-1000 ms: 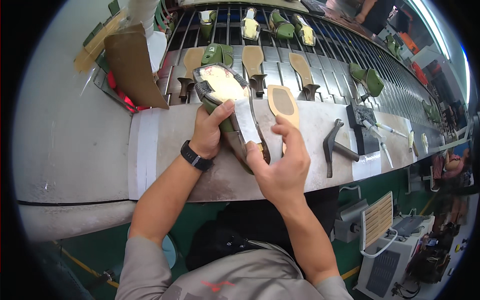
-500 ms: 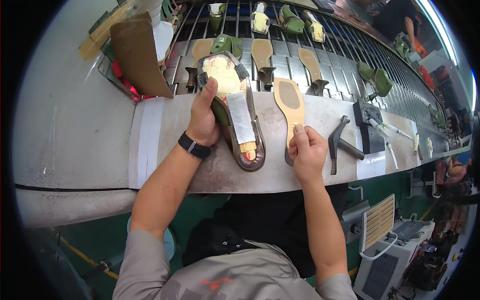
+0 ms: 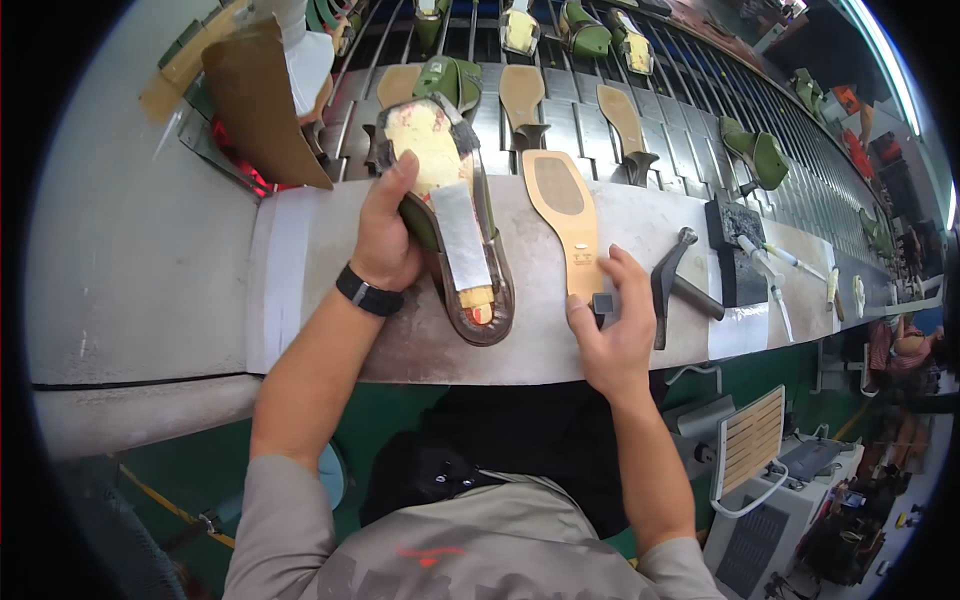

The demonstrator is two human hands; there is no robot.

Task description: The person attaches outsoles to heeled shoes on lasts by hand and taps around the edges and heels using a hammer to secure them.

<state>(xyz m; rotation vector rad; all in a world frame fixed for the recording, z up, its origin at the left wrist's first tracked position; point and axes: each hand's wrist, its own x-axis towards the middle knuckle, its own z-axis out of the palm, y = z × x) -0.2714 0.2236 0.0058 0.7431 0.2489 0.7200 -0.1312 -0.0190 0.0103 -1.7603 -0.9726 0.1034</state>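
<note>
Your left hand (image 3: 385, 240) grips the upturned green shoe (image 3: 456, 240) while your right hand (image 3: 612, 340), the nearer one, stands with grip parted at the close end of the tan sole (image 3: 562, 210), pointing lengthwise away over the counter (image 3: 540, 350).

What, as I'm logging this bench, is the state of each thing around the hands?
Shoe, underside up, held
White strip, along shoe's underside
Tan sole, patched face showing
Left hand, closed on shoe
Right hand, at sole's heel end, grip unclear
Hammer, lying unheld
Watch, fastened
</note>
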